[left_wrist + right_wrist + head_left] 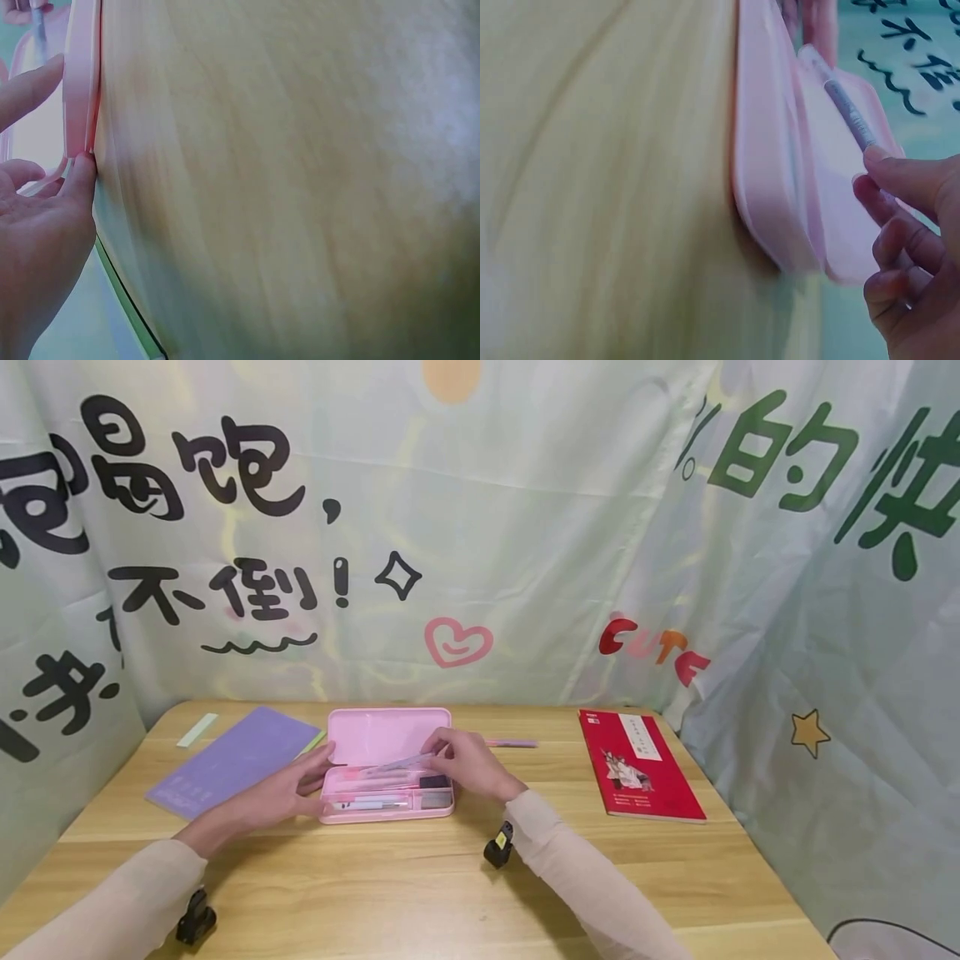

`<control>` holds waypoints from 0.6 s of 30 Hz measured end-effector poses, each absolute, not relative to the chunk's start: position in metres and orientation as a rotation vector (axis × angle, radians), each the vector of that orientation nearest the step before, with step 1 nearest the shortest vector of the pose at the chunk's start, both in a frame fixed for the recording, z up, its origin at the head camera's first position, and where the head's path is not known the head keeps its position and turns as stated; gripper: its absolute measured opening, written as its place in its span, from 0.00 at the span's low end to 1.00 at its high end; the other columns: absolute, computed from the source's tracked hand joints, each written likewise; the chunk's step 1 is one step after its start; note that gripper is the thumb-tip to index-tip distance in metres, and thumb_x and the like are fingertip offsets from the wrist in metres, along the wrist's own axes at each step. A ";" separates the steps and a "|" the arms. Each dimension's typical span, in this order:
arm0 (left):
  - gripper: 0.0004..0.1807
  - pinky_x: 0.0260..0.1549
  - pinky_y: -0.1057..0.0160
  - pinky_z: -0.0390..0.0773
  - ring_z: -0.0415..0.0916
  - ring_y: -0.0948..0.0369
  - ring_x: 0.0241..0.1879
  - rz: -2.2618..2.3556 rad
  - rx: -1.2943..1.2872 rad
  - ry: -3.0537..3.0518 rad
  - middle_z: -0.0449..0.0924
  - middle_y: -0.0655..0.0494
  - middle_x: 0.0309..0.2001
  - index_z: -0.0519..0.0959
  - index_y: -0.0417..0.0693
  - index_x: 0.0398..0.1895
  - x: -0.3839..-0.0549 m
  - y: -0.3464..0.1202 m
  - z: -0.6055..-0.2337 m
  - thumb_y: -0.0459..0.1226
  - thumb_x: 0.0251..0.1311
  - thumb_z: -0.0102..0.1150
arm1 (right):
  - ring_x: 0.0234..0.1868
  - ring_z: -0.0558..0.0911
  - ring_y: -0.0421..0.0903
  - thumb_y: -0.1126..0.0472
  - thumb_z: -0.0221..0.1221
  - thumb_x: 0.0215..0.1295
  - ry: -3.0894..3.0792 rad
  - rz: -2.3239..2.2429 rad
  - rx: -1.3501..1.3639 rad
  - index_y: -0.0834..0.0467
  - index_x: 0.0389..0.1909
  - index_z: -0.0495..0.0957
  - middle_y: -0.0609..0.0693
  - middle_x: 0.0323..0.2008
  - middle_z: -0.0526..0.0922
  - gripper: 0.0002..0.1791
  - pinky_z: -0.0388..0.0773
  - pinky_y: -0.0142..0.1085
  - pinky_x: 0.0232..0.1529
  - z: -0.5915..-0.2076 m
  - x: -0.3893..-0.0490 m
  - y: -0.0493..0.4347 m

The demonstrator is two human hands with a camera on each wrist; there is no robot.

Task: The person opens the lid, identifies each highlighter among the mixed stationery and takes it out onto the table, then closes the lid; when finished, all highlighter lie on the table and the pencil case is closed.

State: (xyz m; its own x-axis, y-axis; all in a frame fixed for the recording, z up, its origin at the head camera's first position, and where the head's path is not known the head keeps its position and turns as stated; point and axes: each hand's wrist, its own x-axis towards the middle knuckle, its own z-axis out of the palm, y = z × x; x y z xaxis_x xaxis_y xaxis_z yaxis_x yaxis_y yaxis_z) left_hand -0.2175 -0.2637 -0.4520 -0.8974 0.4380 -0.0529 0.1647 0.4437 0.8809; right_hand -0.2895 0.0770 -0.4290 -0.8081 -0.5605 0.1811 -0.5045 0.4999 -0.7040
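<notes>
A pink pencil case (pixel 387 817) lies on the table with its lid (pixel 390 735) raised at the back. Several pens and a grey-and-black item show inside its compartments. My left hand (pixel 273 795) grips the case at its left end; in the left wrist view, fingers lie against the case wall (pixel 81 90). With thumb and index finger, my right hand (pixel 468 764) pinches one end of a slim pale purple-grey pen (pixel 847 112). That pen is slanted above the case, and its far end points left.
A purple notebook (pixel 240 756) lies to the left, a pale green strip (pixel 197 731) beside it. Behind my right hand is a thin pinkish-purple pen-like stick (pixel 513 743). A red booklet (pixel 637 768) lies on the right. Printed cloth (pixel 540 552) hangs behind the wooden table (pixel 420 893).
</notes>
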 end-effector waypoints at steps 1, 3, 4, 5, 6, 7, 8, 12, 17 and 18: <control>0.61 0.76 0.36 0.63 0.56 0.26 0.80 1.432 0.521 2.428 0.46 0.20 0.84 0.34 0.35 0.89 -0.218 -0.264 -0.452 0.37 0.70 0.72 | 0.38 0.82 0.40 0.60 0.69 0.75 2.657 -1.238 -0.927 0.53 0.45 0.86 0.47 0.41 0.88 0.03 0.81 0.31 0.39 -0.428 -0.291 0.083; 0.61 0.76 0.36 0.63 0.56 0.26 0.80 1.432 0.517 2.429 0.46 0.20 0.84 0.34 0.35 0.89 -0.217 -0.264 -0.452 0.37 0.70 0.72 | 0.38 0.81 0.41 0.60 0.69 0.75 2.661 -1.290 -0.891 0.53 0.45 0.87 0.46 0.41 0.88 0.03 0.79 0.32 0.39 -0.427 -0.293 0.095; 0.62 0.76 0.36 0.63 0.56 0.26 0.80 1.429 0.514 2.430 0.46 0.21 0.84 0.34 0.36 0.89 -0.217 -0.264 -0.452 0.37 0.70 0.72 | 0.38 0.81 0.42 0.60 0.69 0.75 2.669 -1.311 -0.865 0.52 0.45 0.87 0.46 0.41 0.88 0.03 0.78 0.33 0.41 -0.427 -0.294 0.101; 0.62 0.76 0.36 0.63 0.56 0.26 0.80 1.420 0.514 2.434 0.46 0.21 0.84 0.34 0.36 0.89 -0.217 -0.264 -0.452 0.38 0.70 0.72 | 0.38 0.81 0.42 0.59 0.70 0.74 2.682 -1.326 -0.838 0.51 0.45 0.87 0.45 0.41 0.88 0.03 0.76 0.34 0.43 -0.426 -0.295 0.108; 0.62 0.76 0.36 0.63 0.57 0.26 0.80 1.417 0.512 2.437 0.46 0.21 0.84 0.35 0.36 0.89 -0.217 -0.264 -0.452 0.38 0.70 0.72 | 0.38 0.82 0.42 0.59 0.70 0.74 2.694 -1.339 -0.813 0.51 0.45 0.87 0.46 0.40 0.88 0.04 0.76 0.36 0.43 -0.425 -0.296 0.114; 0.62 0.76 0.36 0.63 0.57 0.27 0.80 1.413 0.510 2.441 0.46 0.21 0.84 0.35 0.36 0.89 -0.217 -0.264 -0.452 0.38 0.70 0.72 | 0.38 0.82 0.42 0.59 0.71 0.73 2.705 -1.351 -0.786 0.51 0.45 0.88 0.46 0.40 0.88 0.04 0.76 0.36 0.43 -0.424 -0.297 0.120; 0.62 0.76 0.35 0.63 0.57 0.27 0.80 1.411 0.507 2.443 0.46 0.21 0.84 0.35 0.36 0.89 -0.217 -0.264 -0.452 0.38 0.70 0.72 | 0.38 0.82 0.43 0.59 0.71 0.73 2.711 -1.362 -0.762 0.51 0.46 0.88 0.46 0.40 0.88 0.05 0.76 0.36 0.44 -0.423 -0.298 0.126; 0.61 0.76 0.35 0.63 0.57 0.27 0.80 1.402 0.512 2.449 0.45 0.21 0.84 0.35 0.35 0.89 -0.216 -0.265 -0.450 0.39 0.70 0.72 | 0.39 0.82 0.44 0.58 0.71 0.73 2.720 -1.387 -0.665 0.54 0.47 0.87 0.48 0.39 0.88 0.07 0.81 0.35 0.40 -0.422 -0.301 0.151; 0.62 0.76 0.35 0.63 0.57 0.27 0.81 1.394 0.513 2.442 0.45 0.22 0.85 0.34 0.35 0.89 -0.216 -0.264 -0.450 0.40 0.71 0.72 | 0.41 0.83 0.48 0.59 0.71 0.74 2.737 -1.384 -0.575 0.59 0.51 0.87 0.51 0.40 0.88 0.11 0.81 0.33 0.40 -0.423 -0.303 0.181; 0.62 0.76 0.35 0.64 0.57 0.27 0.81 1.394 0.510 2.441 0.45 0.22 0.85 0.34 0.36 0.89 -0.216 -0.264 -0.450 0.40 0.71 0.72 | 0.42 0.83 0.48 0.59 0.71 0.74 2.743 -1.380 -0.565 0.60 0.52 0.86 0.52 0.41 0.88 0.11 0.81 0.33 0.40 -0.423 -0.303 0.187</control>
